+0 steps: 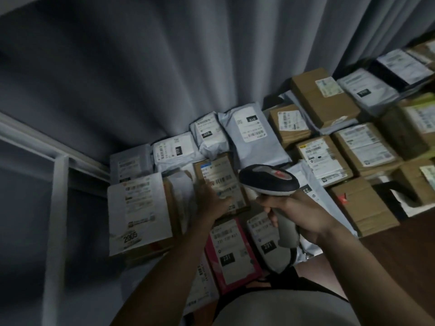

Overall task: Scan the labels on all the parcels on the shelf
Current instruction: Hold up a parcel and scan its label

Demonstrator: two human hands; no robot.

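Brown cardboard parcel (220,184) with a white printed label lies flat on the shelf, left of centre in the head view, its long axis running away from the person and leaning slightly right. It sits directly ahead of the scanner (270,180), whose dark head hangs just beside the label's right edge and looks aimed down and left at it.

Right hand (303,215): fingers curled tight round the scanner's grey handle, a firm grip. Left hand (211,198): fingers straight, resting flat on the near left part of the same label, holding nothing (judged to be steadying the parcel). The left hand is the nearer of the two to the label; the scanner stands just off to its right.

Neighbours, outward:
- Large white-labelled box (138,208) marked 2005, just beside the parcel on the left.
- Pink parcel (231,255) marked 231, nearer the person, partly under the left forearm.
- Grey poly mailers (254,132) in the row behind, against the curtain (141,67).
- More brown boxes (324,97) stretch off to the right; their labels face up.

Edges: white shelf frame (56,208) closes the left side, curtain closes the back. Open room for the scanner lies to the right, along the rows (labels there are blurred, unreadable).

Judgement: current step is scanning this label; most of the shelf probably remains.
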